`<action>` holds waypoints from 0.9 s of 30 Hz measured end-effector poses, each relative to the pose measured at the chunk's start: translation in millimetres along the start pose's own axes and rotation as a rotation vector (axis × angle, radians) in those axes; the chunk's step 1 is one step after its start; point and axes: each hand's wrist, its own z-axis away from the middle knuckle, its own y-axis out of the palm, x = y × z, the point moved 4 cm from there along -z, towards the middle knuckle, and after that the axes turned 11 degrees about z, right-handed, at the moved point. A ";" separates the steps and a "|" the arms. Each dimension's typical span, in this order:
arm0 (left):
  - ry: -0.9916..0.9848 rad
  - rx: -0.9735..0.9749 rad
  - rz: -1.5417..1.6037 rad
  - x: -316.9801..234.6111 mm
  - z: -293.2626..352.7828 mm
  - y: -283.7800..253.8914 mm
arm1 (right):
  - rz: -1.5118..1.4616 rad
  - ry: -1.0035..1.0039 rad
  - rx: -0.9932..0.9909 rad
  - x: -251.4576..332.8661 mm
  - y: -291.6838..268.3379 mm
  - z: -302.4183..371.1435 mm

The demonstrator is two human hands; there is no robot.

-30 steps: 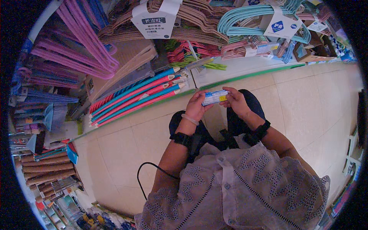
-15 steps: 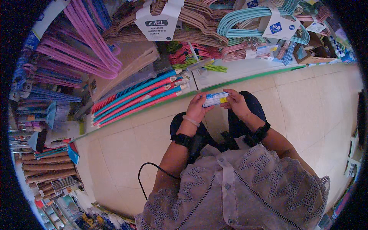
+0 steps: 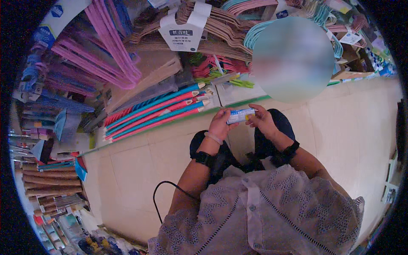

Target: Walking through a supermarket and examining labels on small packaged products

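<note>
Between my two hands is a small blue-and-white box (image 3: 239, 115) with a yellow patch near its right end. My left hand (image 3: 220, 124) grips its left end, thumb along the upper side. The fingers of my right hand (image 3: 264, 121) close round its right end, partly covering the yellow patch. The box is held nearly level above my knees, just in front of the low shelf edge. What is inside it, if anything, cannot be seen.
Along the low shelf (image 3: 244, 100) lie red and blue poles (image 3: 161, 111). Behind them are brown hangers (image 3: 225, 32), pink-purple hangers (image 3: 110, 55) and turquoise hangers (image 3: 255, 34). Rolled brown goods (image 3: 53, 180) fill the left shelving. A round blur covers part of the upper right.
The view has shifted slightly, so the shelf goods sit a little lower and further right. Both hands still hold the box, the right fingers now lying further over its yellow patch.
</note>
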 end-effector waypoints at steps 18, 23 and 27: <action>0.124 -0.020 0.083 8.6 6.6 -2.7 | -0.015 0.208 0.174 -0.6 12.1 -14.1; 0.410 -0.014 -0.174 45.5 -18.1 -54.0 | 0.009 0.303 0.206 -14.9 23.3 -14.0; 0.433 0.013 -0.356 57.3 -9.7 -51.8 | 0.033 0.296 0.216 -34.8 23.7 -19.5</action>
